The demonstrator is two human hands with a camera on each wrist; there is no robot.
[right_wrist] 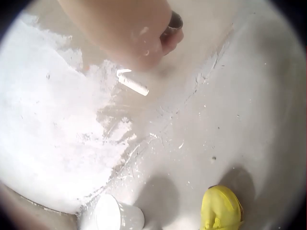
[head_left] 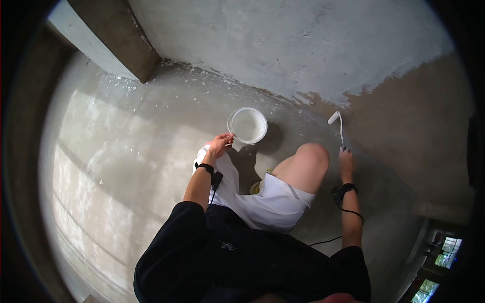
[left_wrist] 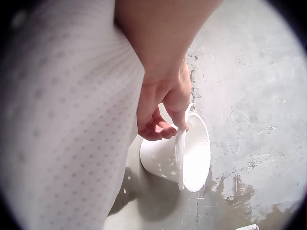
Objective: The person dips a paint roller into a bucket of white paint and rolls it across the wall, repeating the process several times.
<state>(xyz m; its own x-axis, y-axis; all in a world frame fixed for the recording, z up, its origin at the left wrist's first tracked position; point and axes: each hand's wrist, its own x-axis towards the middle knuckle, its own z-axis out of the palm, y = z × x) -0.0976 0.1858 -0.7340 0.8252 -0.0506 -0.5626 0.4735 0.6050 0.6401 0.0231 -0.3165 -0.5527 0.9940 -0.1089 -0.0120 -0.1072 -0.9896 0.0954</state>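
Observation:
A white bucket (left_wrist: 158,155) of pale paint stands on the floor in front of the person's knees. My left hand (head_left: 221,143) reaches down to its near left edge. Thumb and finger pinch the bucket's white handle (left_wrist: 180,160) beside the rim, the other fingers loosely curled. Out to the right, my right hand (head_left: 346,160) grips the dark handle of a small paint roller. Its white roller sleeve (head_left: 333,117) points away, near the lower part of the wall; the right wrist view shows the fist from behind, with the sleeve (right_wrist: 133,85) beyond it.
The wall (head_left: 313,45) is coated grey-white on the left, with bare brown (head_left: 404,111) to the right of a ragged paint edge. A pillar (head_left: 113,35) juts out at back left. Paint specks dot the floor (head_left: 151,131). A yellow shoe (right_wrist: 220,208) is near the bucket.

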